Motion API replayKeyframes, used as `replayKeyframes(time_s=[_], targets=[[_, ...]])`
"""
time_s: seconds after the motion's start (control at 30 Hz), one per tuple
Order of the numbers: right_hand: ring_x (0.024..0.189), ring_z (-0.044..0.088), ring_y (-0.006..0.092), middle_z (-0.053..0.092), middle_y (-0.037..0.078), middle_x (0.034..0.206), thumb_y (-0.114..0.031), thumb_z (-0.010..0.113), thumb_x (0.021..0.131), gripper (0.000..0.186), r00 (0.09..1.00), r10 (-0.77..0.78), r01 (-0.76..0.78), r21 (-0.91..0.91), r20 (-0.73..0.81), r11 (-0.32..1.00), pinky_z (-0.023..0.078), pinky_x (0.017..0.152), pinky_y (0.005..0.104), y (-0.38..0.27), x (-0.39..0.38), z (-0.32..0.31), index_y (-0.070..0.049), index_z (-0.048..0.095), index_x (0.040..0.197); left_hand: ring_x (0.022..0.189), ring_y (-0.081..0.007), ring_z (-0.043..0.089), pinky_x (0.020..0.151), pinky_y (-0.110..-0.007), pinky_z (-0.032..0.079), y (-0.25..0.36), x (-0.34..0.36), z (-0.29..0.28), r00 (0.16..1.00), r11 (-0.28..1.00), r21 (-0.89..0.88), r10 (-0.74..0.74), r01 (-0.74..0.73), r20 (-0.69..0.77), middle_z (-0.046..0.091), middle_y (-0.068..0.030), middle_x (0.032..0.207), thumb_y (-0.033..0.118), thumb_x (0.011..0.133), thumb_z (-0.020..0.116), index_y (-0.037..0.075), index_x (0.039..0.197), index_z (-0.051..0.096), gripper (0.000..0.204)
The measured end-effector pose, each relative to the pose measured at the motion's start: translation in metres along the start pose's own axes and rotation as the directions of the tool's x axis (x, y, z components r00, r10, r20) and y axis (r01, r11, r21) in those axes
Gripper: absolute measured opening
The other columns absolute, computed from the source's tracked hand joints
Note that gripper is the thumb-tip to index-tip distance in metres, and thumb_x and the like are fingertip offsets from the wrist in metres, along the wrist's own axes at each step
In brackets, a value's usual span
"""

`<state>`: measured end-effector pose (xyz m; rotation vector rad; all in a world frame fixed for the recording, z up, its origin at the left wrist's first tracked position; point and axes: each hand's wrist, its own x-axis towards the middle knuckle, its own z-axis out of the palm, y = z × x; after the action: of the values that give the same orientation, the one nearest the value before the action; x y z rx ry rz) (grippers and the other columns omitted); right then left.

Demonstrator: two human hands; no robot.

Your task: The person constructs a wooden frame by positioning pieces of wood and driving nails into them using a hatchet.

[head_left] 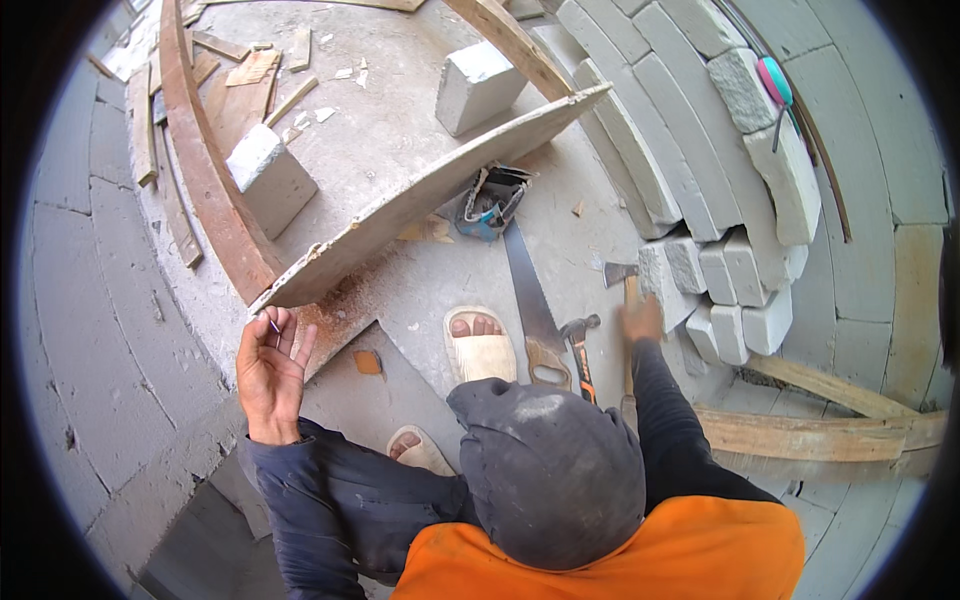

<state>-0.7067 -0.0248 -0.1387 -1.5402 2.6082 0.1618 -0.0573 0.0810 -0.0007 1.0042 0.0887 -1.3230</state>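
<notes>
From where I stand, this looks like a timber frame partly put together: a long board [420,205] spans the near ends of two timbers, the reddish-brown beam [205,150] on the left and a lighter beam [515,45] on the right. The laying-out seems done, and the sawdust [345,330] under the board's left end suggests some cutting is done too. Fastening looks unfinished at that left corner, since the left hand [272,385] is right beside it, pinching what appears to be a slim nail [276,327] between thumb and fingertips, clear of the wood and not driven in. Whether the right end is fixed, I cannot tell. The right hand [642,320] is blurred at the wooden handle of a hatchet [630,290] on the floor, just below its head; it seems to touch the handle, but I can't tell whether the fingers are closed around it. A claw hammer [580,350] and a handsaw [533,290] lie unheld between the right foot and the hatchet. Near the saw's tip sits a cut-open blue container [485,222], its dark contents too unclear to name. White blocks [272,185] stand between the timbers.
</notes>
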Motion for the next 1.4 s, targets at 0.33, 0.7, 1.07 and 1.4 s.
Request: replayKeyframes(time_s=[0.33,0.7,1.07,1.4], targets=[[0.113,0.072,0.0441,0.075,0.025,0.119,-0.035,0.08,0.083,0.062,0.961,0.264,-0.274,0.154,0.083,0.949,0.054,0.1,0.0503,-0.005,-0.004,-0.022,0.0,0.06,0.13,0.115,-0.0181,0.069,0.113,-0.044,0.048,-0.007,-0.001,0.005,1.0,1.0,0.006,0.002,-0.001,-0.025,0.075,-0.0012,0.108,0.022,0.1,0.071,0.011,0.109,0.073,0.014],[0.082,0.069,0.0331,0.071,0.013,0.096,-0.034,0.082,0.09,0.052,0.297,-0.946,0.899,0.372,-0.128,0.232,0.055,0.075,0.0438,-0.268,-0.093,-0.208,-0.014,0.068,0.136,0.118,-0.0213,0.067,0.114,-0.041,0.045,-0.002,-0.003,0.012,1.0,0.999,0.045,0.009,-0.009,0.004,0.074,-0.004,0.11,0.024,0.098,0.073,0.011,0.106,0.073,0.015],[0.076,0.069,0.0277,0.062,0.008,0.086,-0.048,0.073,0.095,0.046,-0.436,-0.863,0.893,0.003,0.256,-0.45,0.055,0.067,0.0423,-0.406,-0.165,-0.266,-0.018,0.067,0.129,0.114,-0.0213,0.07,0.111,-0.04,0.048,-0.003,-0.006,0.014,0.998,0.996,0.059,0.066,-0.065,-0.019,0.076,-0.0077,0.109,0.021,0.098,0.073,0.005,0.109,0.073,0.02],[0.08,0.073,0.0297,0.067,0.008,0.091,-0.048,0.075,0.094,0.047,-0.45,-0.853,0.882,-0.017,0.266,-0.47,0.058,0.069,0.0428,-0.418,-0.178,-0.274,-0.017,0.066,0.129,0.115,-0.023,0.071,0.109,-0.04,0.05,-0.001,-0.009,0.014,0.998,0.998,0.059,0.036,-0.033,-0.054,0.076,-0.0093,0.109,0.027,0.096,0.076,0.003,0.111,0.074,0.028]])
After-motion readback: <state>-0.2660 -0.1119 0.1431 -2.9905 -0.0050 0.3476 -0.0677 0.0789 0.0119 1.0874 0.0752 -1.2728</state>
